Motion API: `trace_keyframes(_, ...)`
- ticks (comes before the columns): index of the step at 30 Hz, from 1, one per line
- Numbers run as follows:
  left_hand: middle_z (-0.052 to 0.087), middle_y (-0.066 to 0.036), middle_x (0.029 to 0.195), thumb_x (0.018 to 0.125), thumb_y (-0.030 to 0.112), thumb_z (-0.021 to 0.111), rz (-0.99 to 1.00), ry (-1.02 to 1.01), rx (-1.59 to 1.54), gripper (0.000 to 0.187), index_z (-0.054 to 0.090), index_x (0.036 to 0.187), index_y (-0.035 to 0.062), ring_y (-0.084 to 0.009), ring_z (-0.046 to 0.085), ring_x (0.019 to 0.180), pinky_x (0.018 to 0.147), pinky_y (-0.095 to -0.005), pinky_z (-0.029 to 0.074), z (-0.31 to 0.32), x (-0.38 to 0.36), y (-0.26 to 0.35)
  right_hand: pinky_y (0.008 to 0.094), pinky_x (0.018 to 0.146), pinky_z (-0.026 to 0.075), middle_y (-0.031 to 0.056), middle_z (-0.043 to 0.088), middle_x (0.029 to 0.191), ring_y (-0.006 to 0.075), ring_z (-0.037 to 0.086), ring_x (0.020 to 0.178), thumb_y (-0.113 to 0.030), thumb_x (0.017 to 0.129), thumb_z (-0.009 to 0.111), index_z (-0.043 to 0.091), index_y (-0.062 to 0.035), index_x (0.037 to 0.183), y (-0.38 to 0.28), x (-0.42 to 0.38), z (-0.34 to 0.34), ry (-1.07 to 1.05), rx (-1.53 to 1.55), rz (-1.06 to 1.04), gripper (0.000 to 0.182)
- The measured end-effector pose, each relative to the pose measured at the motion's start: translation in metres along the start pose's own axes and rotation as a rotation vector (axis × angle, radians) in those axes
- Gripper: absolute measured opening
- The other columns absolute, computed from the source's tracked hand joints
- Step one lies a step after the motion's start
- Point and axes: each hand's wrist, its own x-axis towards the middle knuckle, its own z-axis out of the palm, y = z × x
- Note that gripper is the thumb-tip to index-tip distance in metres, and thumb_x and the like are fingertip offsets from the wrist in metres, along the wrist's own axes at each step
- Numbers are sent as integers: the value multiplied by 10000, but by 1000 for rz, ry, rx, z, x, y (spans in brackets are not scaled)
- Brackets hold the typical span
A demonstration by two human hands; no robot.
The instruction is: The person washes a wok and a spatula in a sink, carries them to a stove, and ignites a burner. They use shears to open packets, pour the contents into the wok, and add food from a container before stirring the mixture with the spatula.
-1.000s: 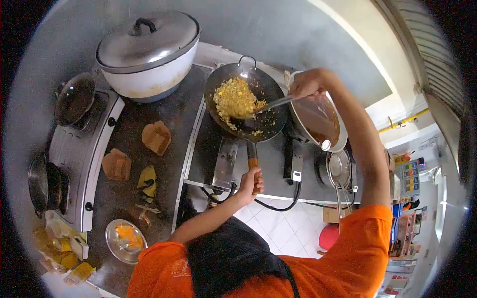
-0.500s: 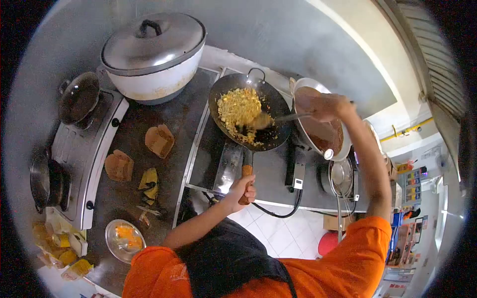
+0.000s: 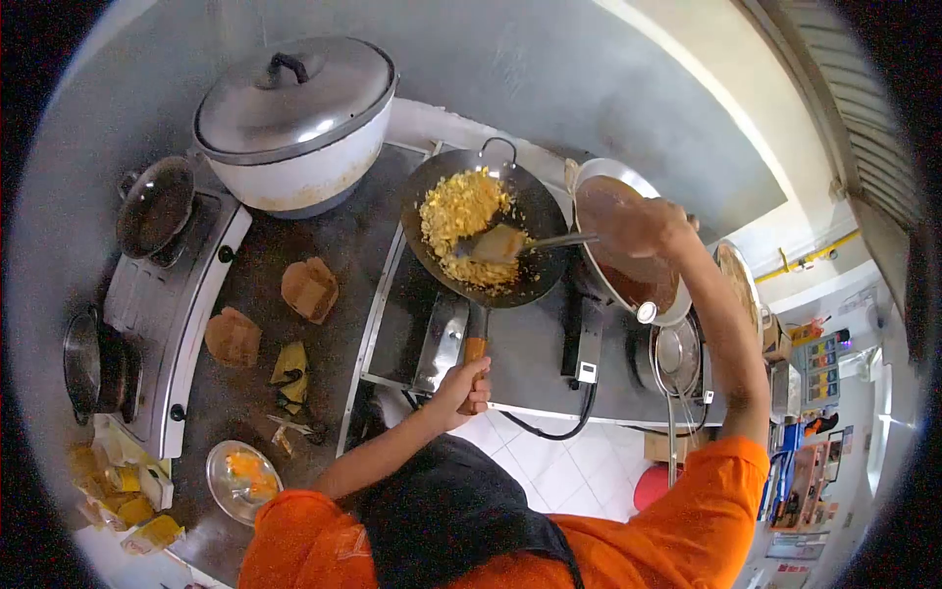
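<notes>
Left hand (image 3: 464, 390) clasps wok handle (image 3: 476, 347) at six o'clock; spatula (image 3: 500, 244), in right hand's (image 3: 648, 229) grasp, has slid nine-ward into grainy food (image 3: 459, 204), apparently turning it.

From my feed: wok (image 3: 540, 196) centre, food (image 3: 461, 211) mostly in its left half, turner (image 3: 554, 240) running over its right rim, blade in the food. Open pot (image 3: 675, 313) just right of wok, strainer (image 3: 677, 347) near side of that pot. Lidded pot (image 3: 294, 162) back left, on the desk (image 3: 343, 240). Stove (image 3: 167, 304) far left: one pan (image 3: 157, 208) back end, second pan (image 3: 83, 363) near end. Between stove and wok I get two flat pieces (image 3: 310, 290), then plate (image 3: 220, 491) front left, bits of food (image 3: 250, 473) on it
</notes>
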Motion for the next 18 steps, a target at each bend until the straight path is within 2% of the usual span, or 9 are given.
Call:
trace_keyframes(4,402,65,561,878,307,620,3,22,22,225,445,856,167,-44,375,424,385,-225,295,-15,19,-13,412,863,502,114,645,1051,298,611,1017,-253,791,584,644,-142,996,-45,21,19,136,15,-8,240)
trace_keyframes(6,404,64,563,882,295,616,14,29,12,216,443,861,167,-43,377,424,384,-228,299,-17,19,-16,409,863,503,113,645,1050,297,611,1019,-250,788,588,644,-133,982,-40,11,10,172,8,-16,234)
trace_keyframes(8,414,61,565,879,293,622,4,23,44,230,433,847,167,-44,385,424,386,-227,301,-4,-1,-8,427,915,473,102,614,1154,292,575,1084,-258,848,519,597,-256,1187,-56,-26,-55,-18,51,187,348)
trace_keyframes(9,424,57,566,878,296,625,2,12,28,236,429,839,169,-45,396,425,387,-227,304,-6,1,-9,407,930,473,94,621,1144,288,570,1103,-255,845,519,606,-254,1168,-57,-17,-47,36,80,228,335)
trace_keyframes(10,424,57,566,878,296,625,-3,17,23,236,429,839,169,-45,396,425,387,-227,304,-12,8,-14,407,930,473,94,621,1144,288,570,1103,-255,845,519,606,-254,1168,-47,8,-11,29,82,225,335)
trace_keyframes(12,437,52,572,881,302,621,72,51,58,237,430,838,168,-50,413,433,389,-231,307,-22,28,-23,407,885,501,103,633,1119,293,603,1051,-272,825,551,613,-218,1140,-17,63,67,211,47,140,326)
trace_keyframes(14,440,44,573,874,308,629,54,15,14,246,432,850,164,-64,421,434,395,-242,323,-8,12,-20,417,837,517,111,649,1067,300,624,990,-267,809,566,626,-186,1100,-36,4,-17,105,47,157,307)
trace_keyframes(16,444,31,571,873,300,626,80,79,51,247,427,854,155,-81,418,424,393,-254,334,2,3,-18,427,788,534,118,664,1015,306,646,929,-262,793,581,639,-154,1059,-62,-27,-91,-6,52,175,292)
trace_keyframes(18,446,23,570,869,301,624,68,96,4,250,425,857,150,-87,414,418,388,-259,335,-4,14,-25,433,716,547,150,674,909,311,661,857,-247,769,593,657,-95,953,-62,-31,-120,-153,-176,-19,248)
